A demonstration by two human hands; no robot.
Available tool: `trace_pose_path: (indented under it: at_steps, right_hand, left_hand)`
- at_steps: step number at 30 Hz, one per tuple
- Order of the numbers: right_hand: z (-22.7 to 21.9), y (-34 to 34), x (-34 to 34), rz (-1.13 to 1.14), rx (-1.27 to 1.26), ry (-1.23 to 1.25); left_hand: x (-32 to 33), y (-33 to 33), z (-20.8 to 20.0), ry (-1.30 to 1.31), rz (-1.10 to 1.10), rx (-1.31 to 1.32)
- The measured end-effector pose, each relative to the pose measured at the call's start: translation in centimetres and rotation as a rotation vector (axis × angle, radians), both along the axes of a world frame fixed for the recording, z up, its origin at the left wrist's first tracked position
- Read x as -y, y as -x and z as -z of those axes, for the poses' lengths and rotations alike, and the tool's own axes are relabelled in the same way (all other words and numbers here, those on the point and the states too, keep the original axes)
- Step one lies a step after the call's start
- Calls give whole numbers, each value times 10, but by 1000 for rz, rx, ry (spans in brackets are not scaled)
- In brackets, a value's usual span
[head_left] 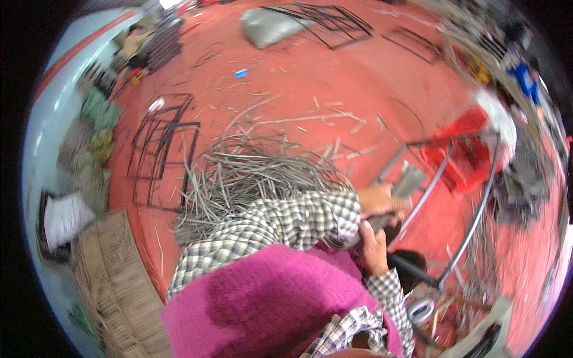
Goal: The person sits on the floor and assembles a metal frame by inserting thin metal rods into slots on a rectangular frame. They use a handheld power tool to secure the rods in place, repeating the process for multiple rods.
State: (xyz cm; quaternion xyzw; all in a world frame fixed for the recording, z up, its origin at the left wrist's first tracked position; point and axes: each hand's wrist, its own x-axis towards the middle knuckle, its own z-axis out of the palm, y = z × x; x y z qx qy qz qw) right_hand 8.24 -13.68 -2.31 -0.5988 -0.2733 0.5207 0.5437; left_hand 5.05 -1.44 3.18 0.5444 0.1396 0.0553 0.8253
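In front of me, right of centre, my left hand [383, 201] reaches across with its fingers closed round a flat grey strip-like piece [410, 180], whose wide end sticks out beyond the fingers. Close below, my right hand [375, 249] is closed too, thumb upward, against the lower part of the same grey piece. Motion blur hides its exact kind. A metal frame of thin bars [494, 170] stands tilted just right of both hands. To the left of them a large heap of loose grey strips [256, 170] lies on the red floor.
Dark rectangular frames [164, 152] stand at the left, and more frames [337, 27] lie far off beside a pale sack [268, 28]. A red crate [462, 149] sits at the right with a white bag [500, 122]. A woven mat [116, 280] lies near left. People are in the background.
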Motion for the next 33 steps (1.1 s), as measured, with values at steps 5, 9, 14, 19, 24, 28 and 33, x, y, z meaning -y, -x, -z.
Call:
trace_pose_path:
  at_steps: [5,9,14,19,24,28,33]
  right_hand:
    - [0,-7,0,-49,-263,-353]
    - [2,-14,3,-197,-384,-367]
    - [14,-19,2,76,-67,-247]
    - [1,-24,21,-49,411,-248]
    - [-31,-51,88,291,943,-220]
    - [-42,-68,156,885,1126,-103]
    - [-29,-75,179,956,555,-106]
  left_hand:
    - [-8,23,8,-290,319,-143]
    - [-9,21,7,-373,407,-172]
    - [-2,10,8,-248,85,-45]
    - [-32,15,-20,17,-341,24]
    - [-65,27,-26,-30,-417,45]
    - [-46,13,-3,-8,-416,-106]
    - [-13,3,11,139,-157,-11]
